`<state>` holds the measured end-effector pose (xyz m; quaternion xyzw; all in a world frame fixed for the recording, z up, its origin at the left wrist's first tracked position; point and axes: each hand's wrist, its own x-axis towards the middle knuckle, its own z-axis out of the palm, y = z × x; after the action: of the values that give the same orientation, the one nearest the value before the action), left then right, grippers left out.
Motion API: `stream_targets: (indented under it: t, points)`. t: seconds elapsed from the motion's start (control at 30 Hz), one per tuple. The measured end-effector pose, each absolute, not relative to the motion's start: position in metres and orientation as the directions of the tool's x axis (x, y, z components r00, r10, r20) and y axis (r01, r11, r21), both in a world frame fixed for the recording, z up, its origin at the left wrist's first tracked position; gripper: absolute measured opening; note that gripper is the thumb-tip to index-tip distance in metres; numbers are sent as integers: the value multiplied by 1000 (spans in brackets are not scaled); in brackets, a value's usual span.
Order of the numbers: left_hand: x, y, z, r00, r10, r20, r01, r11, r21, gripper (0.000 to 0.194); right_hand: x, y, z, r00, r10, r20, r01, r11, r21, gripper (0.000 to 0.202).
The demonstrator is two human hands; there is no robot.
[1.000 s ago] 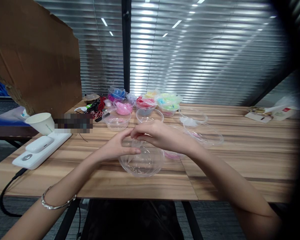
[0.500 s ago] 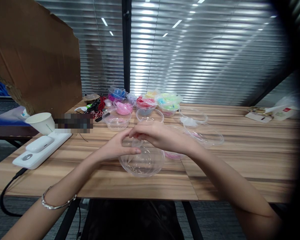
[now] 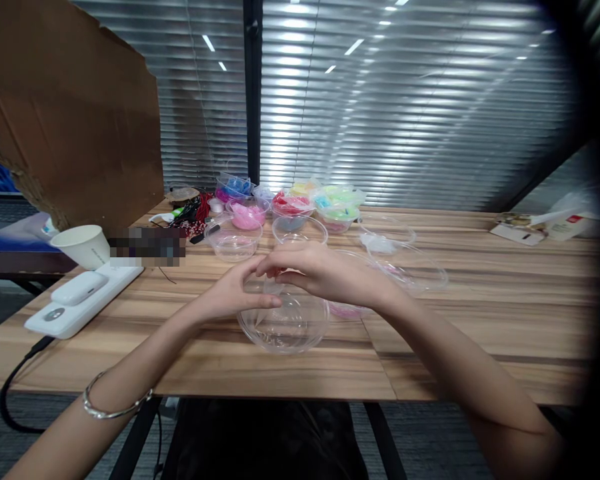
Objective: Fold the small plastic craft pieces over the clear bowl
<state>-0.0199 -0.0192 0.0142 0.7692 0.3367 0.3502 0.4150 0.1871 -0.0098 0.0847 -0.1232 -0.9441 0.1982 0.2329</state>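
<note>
Both hands meet over a clear plastic bowl (image 3: 283, 325) standing near the front edge of the wooden table (image 3: 480, 320). The left hand (image 3: 230, 293) curls its grip against the bowl's left rim; the right hand (image 3: 320, 270) pinches something small and reddish above it, too small to identify. Bowls of coloured pieces (image 3: 290, 203) cluster at the far side. A paper cup (image 3: 83, 245) at the left carries green print, unreadable.

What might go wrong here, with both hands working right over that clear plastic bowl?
The large clear plastic bowl sits near the wooden table's front edge; a nudge from the left hand might push it off. Whatever small piece the right hand pinches could drop. The white paper cup leans by the white charging pad.
</note>
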Motion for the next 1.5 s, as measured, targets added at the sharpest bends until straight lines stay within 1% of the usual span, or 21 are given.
stream_targets:
  t: [0.33, 0.5, 0.9, 1.3, 1.5]
  points:
    - [-22, -17, 12, 532, 804, 265, 230, -438, 869, 59, 188, -10, 84, -858, 349, 377, 173, 887, -428, 20]
    - [-21, -19, 14, 528, 808, 262, 231, -433, 871, 60, 188, -10, 84, -854, 333, 400, 157, 898, -412, 19]
    - [-20, -19, 15, 523, 808, 272, 247, -449, 859, 54, 187, -9, 80, -852, 330, 406, 165, 906, -390, 20]
    - [-20, -18, 14, 535, 795, 286, 255, -474, 843, 51, 188, -8, 77, -846, 357, 396, 208, 905, -371, 17]
    - [-20, -18, 14, 528, 803, 275, 259, -461, 849, 51, 187, -9, 77, -852, 355, 385, 208, 904, -375, 16]
